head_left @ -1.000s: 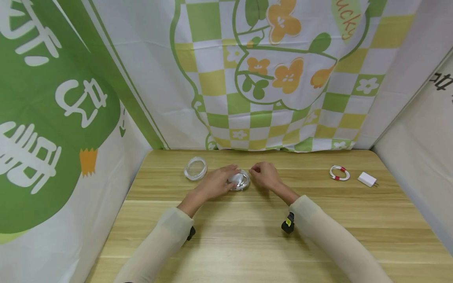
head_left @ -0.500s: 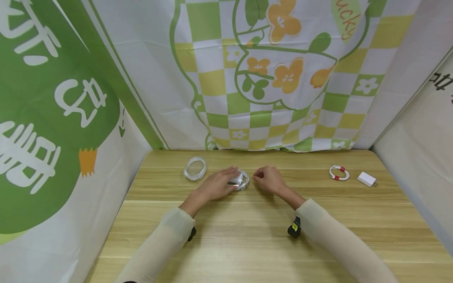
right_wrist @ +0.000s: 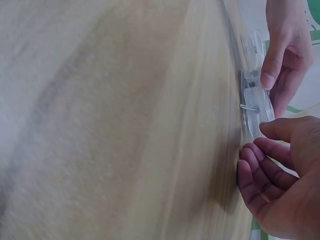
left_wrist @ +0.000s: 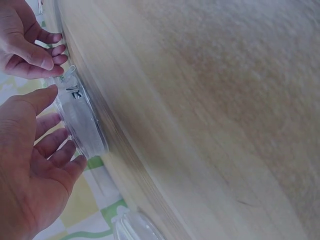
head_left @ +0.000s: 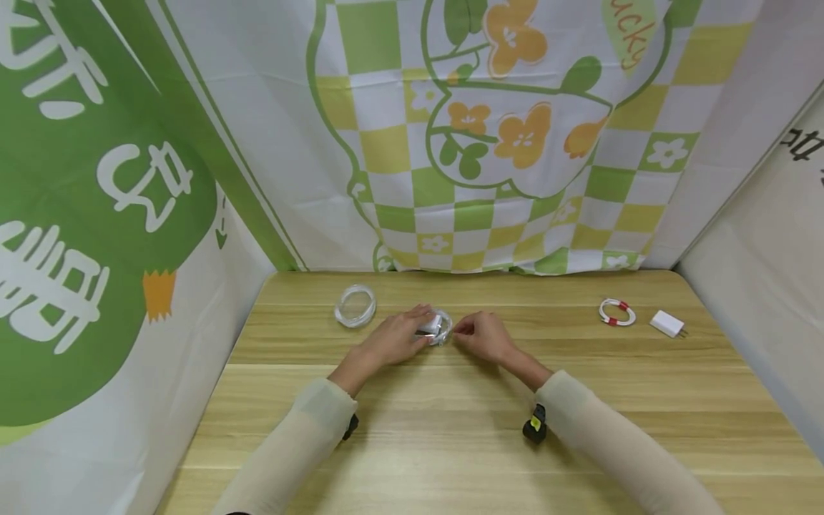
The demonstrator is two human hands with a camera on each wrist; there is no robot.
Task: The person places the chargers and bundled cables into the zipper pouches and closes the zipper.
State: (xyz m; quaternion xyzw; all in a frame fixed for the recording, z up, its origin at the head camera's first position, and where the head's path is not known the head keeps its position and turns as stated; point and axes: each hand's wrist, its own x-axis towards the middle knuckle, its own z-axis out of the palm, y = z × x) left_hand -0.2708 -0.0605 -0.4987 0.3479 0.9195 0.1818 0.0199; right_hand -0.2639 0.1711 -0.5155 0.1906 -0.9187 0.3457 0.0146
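A small round clear zip case lies on the table with a white charger and a coiled cable inside it. My left hand holds the left part of the case, thumb on the near side and fingers across the far side. At the right end of the case is my right hand, thumb and index fingertips right at the edge; I cannot tell whether they pinch it. In the right wrist view, a zipper pull sticks out from the side of the case, just beyond the right thumb.
A second round clear case sits to the left on the wooden table. Toward the right are a coiled white cable with red ties and a white plug charger. A printed curtain hangs behind the far table edge.
My right hand drew slightly right, away from the case, then came back to its right end, lower than a second ago. The left hand has stayed on the case.
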